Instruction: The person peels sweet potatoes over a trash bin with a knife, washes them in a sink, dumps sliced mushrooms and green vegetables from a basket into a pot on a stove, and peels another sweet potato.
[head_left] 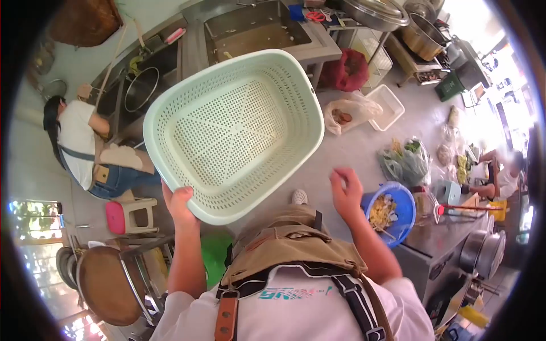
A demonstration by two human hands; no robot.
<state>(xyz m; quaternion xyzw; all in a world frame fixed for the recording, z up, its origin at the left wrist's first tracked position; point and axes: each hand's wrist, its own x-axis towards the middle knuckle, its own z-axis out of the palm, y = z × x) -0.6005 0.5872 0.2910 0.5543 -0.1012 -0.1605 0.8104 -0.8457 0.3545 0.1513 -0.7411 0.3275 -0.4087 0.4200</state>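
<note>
My left hand [180, 206] is closed on the near left rim of a pale green plastic colander basket [236, 133]. The basket is tilted so its perforated inside faces me, and only a few tiny specks show in it. To the right of the basket, my right hand [347, 194] hangs in the air with loosely bent fingers and thumb apart, slightly blurred. Nothing shows in that hand. Just beyond it stands a blue bucket [410, 213] with yellowish scraps inside.
A steel sink [314, 42] lies ahead. On the floor are a plastic bag [364, 108], a white tray [396, 102] and bagged greens [406, 162]. At left, a person [77, 133] bends over a basin near a pink-and-cream stool [132, 216]. Another person [506, 182] sits far right.
</note>
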